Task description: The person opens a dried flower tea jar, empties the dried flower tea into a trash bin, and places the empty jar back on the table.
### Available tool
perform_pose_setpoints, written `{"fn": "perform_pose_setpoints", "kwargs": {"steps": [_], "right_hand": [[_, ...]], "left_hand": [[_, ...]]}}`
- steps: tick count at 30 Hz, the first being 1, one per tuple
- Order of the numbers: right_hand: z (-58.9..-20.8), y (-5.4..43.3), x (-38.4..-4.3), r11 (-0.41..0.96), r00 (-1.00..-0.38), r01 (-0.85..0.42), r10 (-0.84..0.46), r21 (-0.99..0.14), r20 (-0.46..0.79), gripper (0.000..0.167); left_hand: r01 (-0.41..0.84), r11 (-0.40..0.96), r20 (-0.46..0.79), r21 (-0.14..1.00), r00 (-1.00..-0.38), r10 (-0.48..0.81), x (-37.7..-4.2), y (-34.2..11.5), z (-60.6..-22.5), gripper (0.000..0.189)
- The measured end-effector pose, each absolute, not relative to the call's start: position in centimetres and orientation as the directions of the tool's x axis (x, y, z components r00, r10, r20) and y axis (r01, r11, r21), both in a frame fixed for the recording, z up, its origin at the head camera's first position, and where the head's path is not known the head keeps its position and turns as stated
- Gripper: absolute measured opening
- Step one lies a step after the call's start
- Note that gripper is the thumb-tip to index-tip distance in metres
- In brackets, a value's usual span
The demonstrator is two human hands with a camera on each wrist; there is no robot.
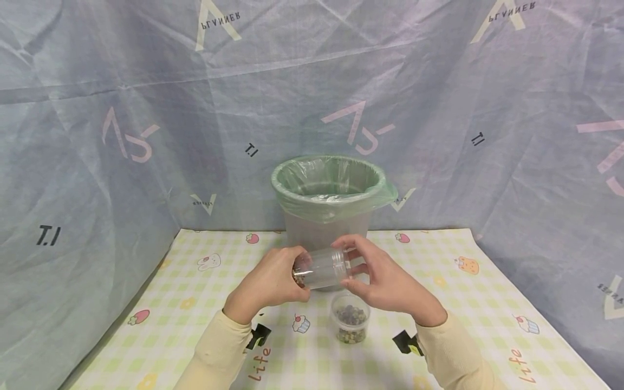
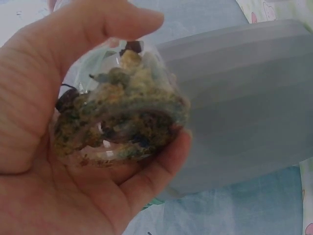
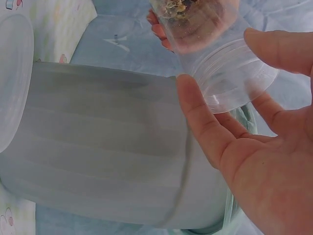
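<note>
A clear plastic jar (image 1: 322,269) lies tilted nearly sideways above the table, between both hands. My left hand (image 1: 268,279) grips its base end, where dried, brown-and-yellow plant bits (image 2: 115,120) are gathered. The fingers and thumb of my right hand (image 1: 387,276) curl around the threaded rim (image 3: 239,73) at the other end. Whether a clear lid sits on that rim, I cannot tell. Below the jar, a clear round tub (image 1: 351,325) with similar dried bits stands on the table. Part of a translucent round edge (image 3: 14,83) shows at the left in the right wrist view.
Behind the hands stands a grey bin (image 1: 324,230) lined with a green plastic bag (image 1: 331,210). The table wears a green-checked cloth (image 1: 195,336) with printed pictures. Grey-blue fabric (image 1: 195,135) hangs at the back and both sides.
</note>
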State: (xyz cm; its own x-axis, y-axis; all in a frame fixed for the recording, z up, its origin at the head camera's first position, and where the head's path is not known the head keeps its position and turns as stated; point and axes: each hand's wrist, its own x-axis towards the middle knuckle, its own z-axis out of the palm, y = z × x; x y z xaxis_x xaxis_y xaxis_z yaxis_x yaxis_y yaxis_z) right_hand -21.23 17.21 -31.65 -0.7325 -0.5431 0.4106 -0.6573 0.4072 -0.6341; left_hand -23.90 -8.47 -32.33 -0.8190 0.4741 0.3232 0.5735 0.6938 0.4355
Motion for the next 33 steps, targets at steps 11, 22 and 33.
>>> {"fn": "perform_pose_setpoints", "kwargs": {"steps": [11,22,33], "right_hand": [[-31.72,17.11,-21.24,0.385,-0.708,-0.686,-0.550,-0.618,0.443,0.066],[-31.83,17.12,-21.29,0.395,-0.707,-0.691,-0.547,-0.606,0.449,0.066],[-31.72,16.94,-21.27,0.408,-0.736,-0.661,-0.515,-0.629,0.440,0.060]], "left_hand": [[0.575,0.692,0.319,0.436,-0.818,0.479,-23.80,-8.50,-32.22,0.043],[0.576,0.693,0.323,0.433,-0.817,0.477,-23.80,-8.47,-32.21,0.040],[0.573,0.694,0.322,0.437,-0.820,0.474,-23.67,-8.48,-32.12,0.041]]}}
